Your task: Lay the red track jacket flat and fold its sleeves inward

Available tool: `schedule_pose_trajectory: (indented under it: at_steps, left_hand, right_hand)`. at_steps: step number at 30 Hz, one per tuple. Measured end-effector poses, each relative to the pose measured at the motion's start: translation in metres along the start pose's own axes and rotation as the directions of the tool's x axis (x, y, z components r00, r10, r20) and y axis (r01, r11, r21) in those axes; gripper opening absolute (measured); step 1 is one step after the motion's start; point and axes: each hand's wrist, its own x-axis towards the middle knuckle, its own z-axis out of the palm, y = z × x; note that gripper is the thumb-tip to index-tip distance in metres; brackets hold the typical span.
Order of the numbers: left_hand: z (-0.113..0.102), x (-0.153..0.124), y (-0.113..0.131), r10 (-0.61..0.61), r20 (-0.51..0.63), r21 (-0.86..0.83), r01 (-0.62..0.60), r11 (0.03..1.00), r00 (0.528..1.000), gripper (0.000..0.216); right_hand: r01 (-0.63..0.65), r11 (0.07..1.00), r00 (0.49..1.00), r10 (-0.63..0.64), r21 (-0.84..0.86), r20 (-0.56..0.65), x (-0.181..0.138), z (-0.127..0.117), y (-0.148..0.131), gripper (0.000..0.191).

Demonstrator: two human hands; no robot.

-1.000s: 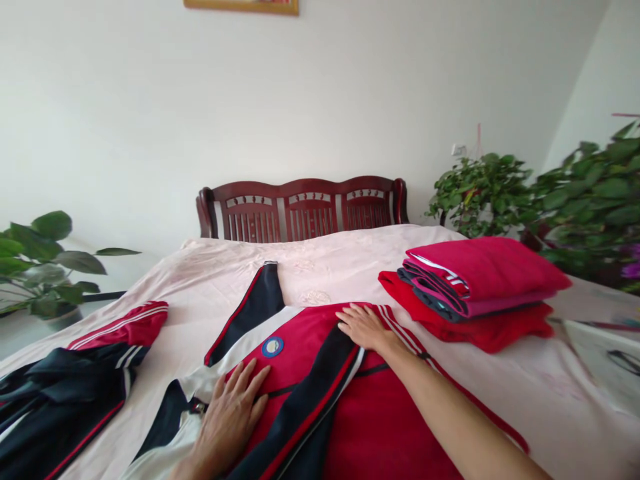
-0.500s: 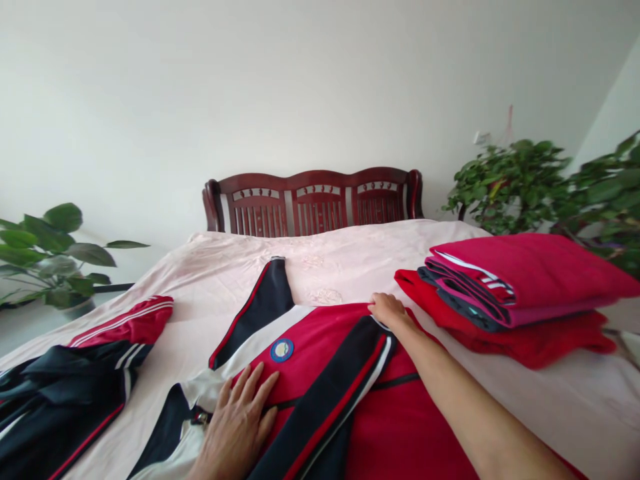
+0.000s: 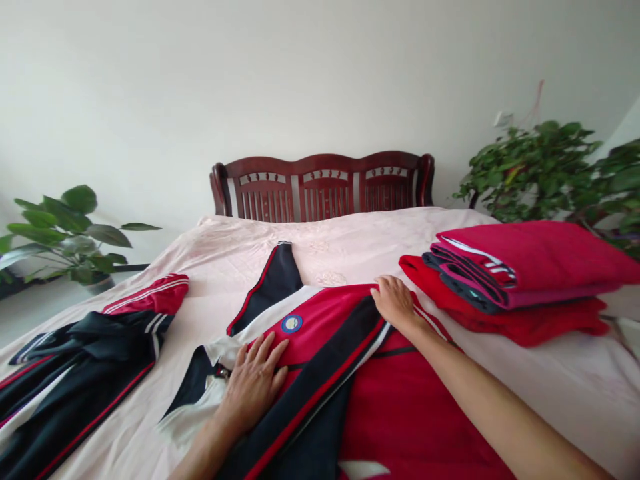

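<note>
The red jacket [image 3: 320, 347], spread on the bed [image 3: 350, 247], was pinned flat by the left hand [image 3: 255, 383], fingers apart, while its far edge was pinched by the right hand [image 3: 395, 303], presumably for folding.

Both bare forearms reach forward from the lower edge of the view. The left hand [image 3: 255, 383] lies palm down, fingers straight and slightly spread, pointing up and to the right, with the wrist low and the forearm running back toward the bottom centre. The right arm stretches farther out, coming in long and diagonal from the lower right corner. The right hand [image 3: 395, 301] is palm down, its fingers curled downward at the tips.
</note>
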Motion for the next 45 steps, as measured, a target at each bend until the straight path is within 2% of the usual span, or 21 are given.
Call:
schedule_pose_trajectory:
  at_steps: [3,6,9,11,14,17,19,22,25,29,31,33,35,38,40,43,45]
  left_hand:
    - [0.001,0.001,0.000,0.006,-0.002,0.007,-0.006,1.000,1.000,0.048]
    - [0.002,0.002,-0.001,0.010,-0.003,0.015,-0.010,1.000,1.000,0.048]
    - [0.002,-0.001,-0.003,0.031,0.016,0.007,-0.031,0.999,0.999,0.049]
    - [0.000,-0.004,-0.007,0.061,0.044,-0.021,-0.060,0.998,0.997,0.049]
    - [-0.011,-0.010,-0.013,0.085,0.110,-0.108,-0.073,0.991,0.990,0.052]
    - [-0.034,-0.014,-0.013,0.068,0.235,-0.261,-0.004,0.965,0.970,0.048]
    - [-0.053,-0.017,-0.005,0.094,0.301,-0.345,0.017,0.939,0.949,0.044]
    - [-0.075,-0.023,0.016,0.118,0.319,-0.399,0.020,0.917,0.940,0.040]
    - [-0.084,-0.031,0.039,0.011,0.325,-0.349,0.109,0.931,0.946,0.041]
    - [-0.087,-0.038,0.060,-0.070,0.313,-0.287,0.165,0.944,0.947,0.027]
    - [-0.092,-0.042,0.067,-0.045,0.272,-0.329,0.137,0.934,0.961,0.027]
    - [-0.097,-0.047,0.074,0.035,0.211,-0.425,0.060,0.903,0.977,0.026]
    - [-0.100,-0.054,0.079,0.148,0.160,-0.510,-0.047,0.859,0.976,0.024]
    - [-0.097,-0.068,0.077,0.300,0.178,-0.553,-0.157,0.818,0.937,0.021]
    - [-0.091,-0.079,0.068,0.350,0.205,-0.547,-0.190,0.815,0.914,0.018]
    - [-0.082,-0.097,0.048,0.320,0.169,-0.458,-0.213,0.863,0.932,0.061]
    - [-0.081,-0.107,0.034,0.256,0.138,-0.389,-0.186,0.902,0.957,0.068]
  right_hand:
    - [0.220,0.970,0.974,-0.212,0.107,-0.084,-0.068,-0.022,-0.024,0.029]
    - [0.377,0.917,0.925,-0.366,0.131,-0.105,-0.141,-0.025,-0.023,0.025]
    - [0.441,0.896,0.897,-0.438,0.048,-0.064,-0.185,-0.014,0.016,0.042]
    - [0.401,0.916,0.916,-0.401,-0.013,-0.021,-0.196,-0.008,0.052,0.049]
    - [0.302,0.951,0.953,-0.302,-0.064,0.011,-0.198,-0.008,0.093,0.052]
    - [0.235,0.968,0.972,-0.234,-0.083,0.022,-0.198,-0.012,0.103,0.053]
    - [0.192,0.976,0.981,-0.190,-0.099,0.029,-0.198,-0.016,0.096,0.051]
    - [0.148,0.987,0.988,-0.145,-0.068,0.044,-0.191,-0.023,0.077,0.047]
    - [0.189,0.981,0.982,-0.190,0.047,0.018,-0.175,-0.030,0.055,0.049]
    - [0.245,0.960,0.969,-0.247,0.135,-0.001,-0.150,-0.033,0.027,0.058]
    - [0.275,0.952,0.961,-0.278,0.134,0.003,-0.137,-0.029,0.018,0.067]
    - [0.322,0.937,0.946,-0.323,0.134,-0.022,-0.125,-0.021,0.010,0.073]
    - [0.351,0.913,0.936,-0.339,0.209,-0.092,-0.113,-0.015,0.004,0.065]
    - [0.320,0.834,0.946,-0.256,0.449,-0.199,-0.100,-0.018,-0.003,0.041]
    - [0.274,0.785,0.960,-0.189,0.555,-0.206,-0.101,-0.032,-0.002,0.034]
    - [0.233,0.692,0.961,-0.056,0.683,-0.271,-0.122,-0.067,0.009,0.031]
    - [0.232,0.607,0.939,0.063,0.760,-0.337,-0.146,-0.092,0.022,0.026]
